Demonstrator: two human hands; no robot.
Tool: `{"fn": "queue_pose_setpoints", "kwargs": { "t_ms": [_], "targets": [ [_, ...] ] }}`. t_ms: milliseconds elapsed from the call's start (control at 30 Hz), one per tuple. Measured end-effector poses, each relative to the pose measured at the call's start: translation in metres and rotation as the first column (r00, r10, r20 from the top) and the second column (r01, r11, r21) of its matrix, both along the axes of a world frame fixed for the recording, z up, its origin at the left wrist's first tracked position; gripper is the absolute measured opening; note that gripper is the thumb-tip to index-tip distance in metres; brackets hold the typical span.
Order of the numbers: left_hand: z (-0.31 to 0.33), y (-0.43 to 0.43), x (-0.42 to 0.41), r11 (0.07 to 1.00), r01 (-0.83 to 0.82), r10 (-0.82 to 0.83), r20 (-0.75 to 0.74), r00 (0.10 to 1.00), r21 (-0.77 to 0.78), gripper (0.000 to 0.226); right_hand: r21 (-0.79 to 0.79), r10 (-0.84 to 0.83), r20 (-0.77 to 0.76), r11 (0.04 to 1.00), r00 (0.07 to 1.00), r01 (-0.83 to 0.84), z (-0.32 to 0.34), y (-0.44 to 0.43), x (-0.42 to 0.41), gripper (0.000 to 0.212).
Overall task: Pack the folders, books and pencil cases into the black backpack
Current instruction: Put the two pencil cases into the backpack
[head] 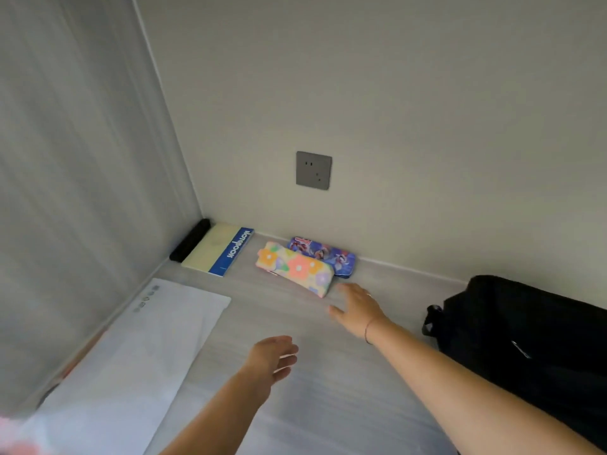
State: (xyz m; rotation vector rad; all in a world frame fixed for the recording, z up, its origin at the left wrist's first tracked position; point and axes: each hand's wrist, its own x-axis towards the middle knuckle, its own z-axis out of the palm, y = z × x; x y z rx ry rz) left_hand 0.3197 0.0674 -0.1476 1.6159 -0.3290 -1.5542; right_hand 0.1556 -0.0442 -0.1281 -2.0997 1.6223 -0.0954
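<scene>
The black backpack (525, 336) lies at the right of the grey table. A floral pencil case (295, 267) rests near the back wall, and a blue printed pencil case (328, 256) sits just behind it. A yellow and blue notebook (218, 249) lies in the back left corner with a black book (190, 241) beside it. A translucent white folder (131, 356) lies along the left edge. My right hand (358, 307) reaches out, fingers apart and empty, just short of the floral case. My left hand (272, 359) hovers open over the table's middle.
A grey wall socket (313, 170) sits above the pencil cases. Walls close the table at the back and the left. Something orange shows under the folder's left edge (82, 353).
</scene>
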Motion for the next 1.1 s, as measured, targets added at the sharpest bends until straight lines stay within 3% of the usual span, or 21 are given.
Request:
{"fn": "queue_pose_setpoints", "kwargs": {
  "t_ms": [133,300,467,600,700,767,867,967,1067,1100],
  "targets": [
    [-0.014,-0.03,0.033,0.999,-0.002,0.002,-0.008,1.0,0.052,0.02,0.01,-0.018,-0.061,1.0,0.998,0.019,-0.018,-0.056,0.061,0.074],
    [-0.03,-0.128,0.062,0.999,-0.035,0.038,0.086,0.996,-0.038,0.051,0.012,-0.033,-0.155,0.999,0.987,0.035,-0.057,-0.106,0.097,0.085],
    [-0.052,-0.193,0.062,0.982,-0.154,0.133,-0.175,0.975,-0.109,0.041,-0.035,-0.062,-0.142,0.998,0.988,0.058,-0.087,-0.143,0.103,0.083],
    [-0.075,-0.215,0.057,0.95,-0.277,0.223,-0.306,0.925,-0.146,0.036,-0.109,-0.024,-0.141,0.994,0.99,0.009,-0.098,-0.151,0.11,0.061],
    [-0.083,-0.217,0.052,0.966,-0.233,0.188,-0.311,0.931,-0.111,0.026,0.055,0.006,0.037,0.998,0.999,-0.008,-0.098,-0.137,0.11,0.042],
    [-0.09,-0.213,0.054,0.974,-0.209,0.177,-0.278,0.944,-0.089,0.035,0.154,-0.016,0.203,0.988,0.979,-0.016,-0.094,-0.124,0.111,0.034],
    [-0.089,-0.192,0.053,0.976,-0.197,0.177,-0.183,0.967,-0.095,0.042,0.234,-0.079,0.398,0.972,0.914,-0.018,-0.082,-0.101,0.1,0.038],
    [-0.073,-0.148,0.04,0.967,-0.085,0.026,-0.241,0.97,-0.238,0.039,0.378,-0.264,0.55,0.925,0.793,0.045,-0.07,-0.065,0.081,0.038],
    [-0.047,-0.11,0.006,0.962,0.053,-0.121,-0.243,0.962,-0.267,0.036,0.517,-0.478,0.618,0.845,0.624,0.135,-0.05,-0.023,0.044,0.056],
    [-0.04,-0.101,-0.006,0.958,0.103,-0.165,-0.224,0.96,-0.267,0.037,0.551,-0.525,0.637,0.822,0.565,0.143,-0.043,-0.012,0.033,0.052]
  ]
}}
